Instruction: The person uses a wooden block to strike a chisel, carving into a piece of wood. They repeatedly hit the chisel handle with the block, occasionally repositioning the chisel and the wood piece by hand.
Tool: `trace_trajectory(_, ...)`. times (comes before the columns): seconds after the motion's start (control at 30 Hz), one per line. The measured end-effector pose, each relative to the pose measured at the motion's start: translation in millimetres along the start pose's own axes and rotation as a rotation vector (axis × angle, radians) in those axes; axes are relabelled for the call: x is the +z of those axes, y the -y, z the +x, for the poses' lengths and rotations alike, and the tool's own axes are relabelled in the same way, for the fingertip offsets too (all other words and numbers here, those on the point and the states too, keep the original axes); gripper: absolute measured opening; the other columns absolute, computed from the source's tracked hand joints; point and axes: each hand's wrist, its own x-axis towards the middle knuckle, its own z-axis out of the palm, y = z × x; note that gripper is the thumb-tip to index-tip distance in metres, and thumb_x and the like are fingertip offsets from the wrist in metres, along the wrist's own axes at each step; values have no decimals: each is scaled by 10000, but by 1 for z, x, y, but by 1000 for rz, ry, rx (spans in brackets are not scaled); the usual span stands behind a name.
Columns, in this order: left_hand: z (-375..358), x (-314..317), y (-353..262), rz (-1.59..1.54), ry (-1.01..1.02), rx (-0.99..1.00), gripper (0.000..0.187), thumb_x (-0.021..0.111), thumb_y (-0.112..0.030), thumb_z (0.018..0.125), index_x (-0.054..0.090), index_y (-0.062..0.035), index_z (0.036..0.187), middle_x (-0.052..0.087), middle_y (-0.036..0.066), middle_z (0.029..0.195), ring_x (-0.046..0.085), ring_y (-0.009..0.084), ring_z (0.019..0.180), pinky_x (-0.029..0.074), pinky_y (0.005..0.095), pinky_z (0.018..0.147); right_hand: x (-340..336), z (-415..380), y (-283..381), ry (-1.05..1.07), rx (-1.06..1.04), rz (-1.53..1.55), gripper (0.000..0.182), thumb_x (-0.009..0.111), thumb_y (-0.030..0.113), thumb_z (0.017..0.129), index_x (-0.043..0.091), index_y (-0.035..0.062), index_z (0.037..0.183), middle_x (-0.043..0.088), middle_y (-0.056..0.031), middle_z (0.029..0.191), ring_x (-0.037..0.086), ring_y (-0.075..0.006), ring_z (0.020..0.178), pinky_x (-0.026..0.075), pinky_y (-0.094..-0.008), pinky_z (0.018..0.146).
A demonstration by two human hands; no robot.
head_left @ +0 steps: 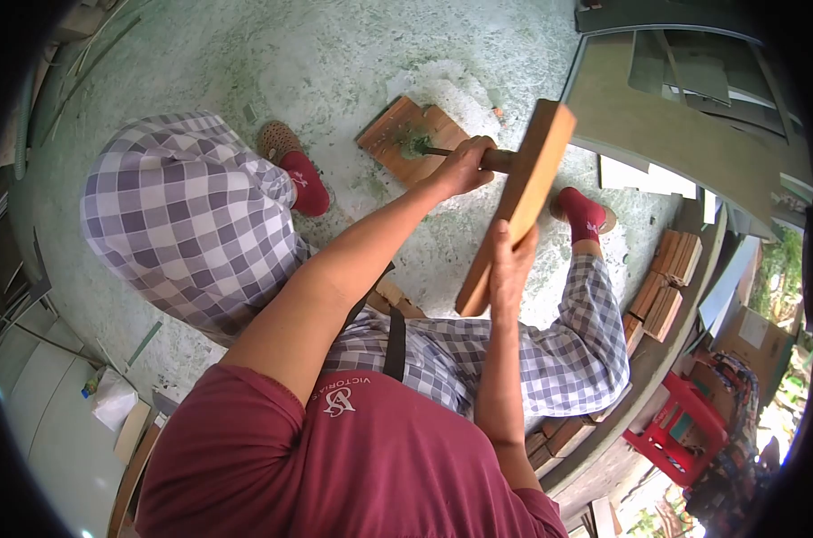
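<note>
My left hand (467, 167) is closed round a tool with a thin dark metal shaft (436, 151) and a round wooden handle (498, 160). The shaft points left, over a reddish-brown board (390, 134) lying on the floor between my feet. At its other end, the handle meets the side of a long wooden block (534, 166) in this view. My right hand (512, 264) grips that block near its lower end, thumb on the near face and fingers mostly hidden behind. The block slants up to the right.
Stacked wooden blocks (665, 285) line a raised edge (595, 439) at my right. Beyond it lies a red plastic stool (680, 429). Large panels (684, 134) lean at upper right. Pale debris (447, 85) lies behind the board; a plastic bag (115, 399) is at left.
</note>
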Motion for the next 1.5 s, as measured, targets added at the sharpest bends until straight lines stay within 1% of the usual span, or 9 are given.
trace_trajectory(0.17,-7,5,2,-23,24,-27,298,627,-34,661,510,-37,935,571,178,884,555,372,853,449,442,743,-15,-1,12,-246,-107,115,732,602,451,849,316,-40,1311,499,-146,1027,512,-208,888,445,-353,799)
trace_trajectory(0.2,-5,8,1,-26,29,-21,298,627,-34,661,510,-37,935,571,178,884,555,372,853,449,442,743,-9,6,-15,-307,-260,101,696,587,488,872,272,3,1260,560,-119,892,581,-156,721,494,-276,602)
trace_trajectory(0.33,-10,9,8,67,34,6,277,631,-41,663,523,-40,919,584,174,889,557,373,866,452,450,768,19,-5,-37,-88,-25,-15,684,627,461,848,392,-31,1260,541,-140,1012,507,-221,919,420,-351,856)
trace_trajectory(0.63,-11,4,10,66,-51,44,256,636,-45,653,543,-42,892,595,178,841,554,384,853,447,452,750,11,2,-39,-370,-189,-9,580,553,417,904,352,-14,1236,523,-111,894,530,-176,805,461,-328,743)
trace_trajectory(0.77,11,-14,-2,3,-118,-184,274,619,-50,656,535,-36,917,593,183,871,566,378,848,454,445,753,16,2,-46,-12,198,226,672,559,432,892,333,-36,1319,500,-162,1075,500,-240,994,410,-365,893)
trace_trajectory(0.83,17,-29,-3,-126,-280,-286,314,603,-61,661,519,-29,961,589,185,908,576,358,832,462,429,743,14,9,-56,-146,-20,175,568,532,481,908,364,9,1174,550,-107,782,566,-168,559,493,-294,470)
trace_trajectory(0.97,31,-48,18,-650,-509,-378,286,597,-47,677,505,-96,943,512,-9,819,479,98,712,418,285,613,-11,20,-34,-175,-27,229,499,530,469,914,364,41,1111,547,-100,771,570,-164,565,499,-294,491)
trace_trajectory(1.17,37,-109,48,-940,-851,-327,271,625,-12,705,481,-93,919,547,23,852,563,169,824,433,322,704,-14,12,-36,-214,55,321,478,519,472,917,364,51,1083,542,-97,760,567,-166,549,500,-295,485)
trace_trajectory(1.5,33,-81,3,-701,-466,-358,278,610,-36,771,493,-53,1023,552,44,913,561,157,897,458,325,870,-8,12,-27,-186,111,358,476,513,470,920,360,49,1079,541,-102,762,565,-167,550,493,-293,472)
